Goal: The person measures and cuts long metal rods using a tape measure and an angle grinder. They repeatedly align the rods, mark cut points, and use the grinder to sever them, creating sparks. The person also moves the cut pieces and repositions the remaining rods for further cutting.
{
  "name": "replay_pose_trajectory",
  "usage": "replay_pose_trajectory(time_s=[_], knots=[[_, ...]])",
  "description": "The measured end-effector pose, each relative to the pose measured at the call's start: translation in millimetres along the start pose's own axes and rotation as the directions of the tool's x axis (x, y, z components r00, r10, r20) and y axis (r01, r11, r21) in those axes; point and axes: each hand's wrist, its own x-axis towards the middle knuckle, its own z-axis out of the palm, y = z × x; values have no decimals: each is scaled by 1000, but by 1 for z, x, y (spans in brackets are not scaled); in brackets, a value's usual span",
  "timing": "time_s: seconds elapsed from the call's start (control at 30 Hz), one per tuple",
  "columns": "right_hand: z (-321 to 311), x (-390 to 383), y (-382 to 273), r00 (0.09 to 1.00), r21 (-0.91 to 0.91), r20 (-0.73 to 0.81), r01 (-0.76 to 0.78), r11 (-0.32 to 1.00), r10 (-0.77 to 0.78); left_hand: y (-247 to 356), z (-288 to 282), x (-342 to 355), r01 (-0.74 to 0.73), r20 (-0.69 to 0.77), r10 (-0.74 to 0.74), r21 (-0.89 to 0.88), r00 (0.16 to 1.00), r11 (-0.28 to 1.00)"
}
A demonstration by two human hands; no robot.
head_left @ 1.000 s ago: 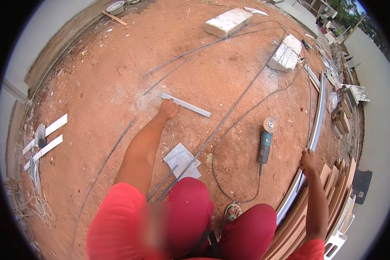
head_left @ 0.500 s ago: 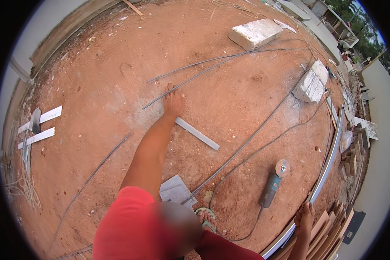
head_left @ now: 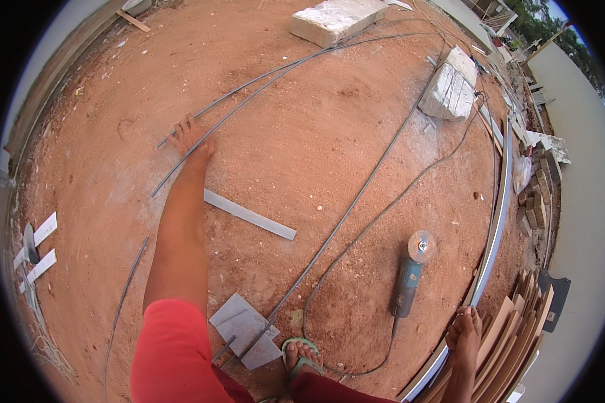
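My left hand (head_left: pixel 193 138) reaches down to the ground with its fingers spread. Its fingertips are at the farther of two thin grey metal rods (head_left: pixel 240 88), and the nearer rod (head_left: pixel 249 95) crosses by the palm. Contact with the rods is hard to make out. Beside my left forearm lies a flat grey metal strip (head_left: pixel 250 213). My right hand (head_left: pixel 464 330) is at the lower right with its fingers curled in, next to a long silvery metal profile (head_left: pixel 492 245). Whatever it may hold is hidden. An angle grinder (head_left: pixel 406 285) with a round disc lies on the soil between my hands.
Pale blocks (head_left: pixel 450 84) and a large slab (head_left: pixel 336 20) rest on the far soil. The grinder's cable (head_left: pixel 376 243) curves past a long rod (head_left: pixel 356 208). Stacked brown boards (head_left: pixel 511 336) stand at the lower right, and grey tiles (head_left: pixel 245 329) lie by my feet.
My left hand has moved farther out, from the nearer rod toward the farther one. The whole view has shifted. My right hand stays low at the right, fingers curled.
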Motion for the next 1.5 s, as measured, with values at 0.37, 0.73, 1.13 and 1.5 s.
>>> replay_pose_trajectory(time_s=[0.37,0.73,1.13,1.5], knots=[[47,-3,-7,999,120,50,3,993,-9,39,2,-113,4,-33,-9,-126,999,992],[45,43,53,919,-80,-98,374,924,-381,52,-41,-199,72,420,405,-762,812,644],[27,-12,75,887,-150,-63,445,883,-458,-34,-64,-292,-243,-7,470,-863,883,442],[-16,-92,16,568,-426,210,786,449,-796,-186,-83,-398,214,174,427,-976,887,-47]])
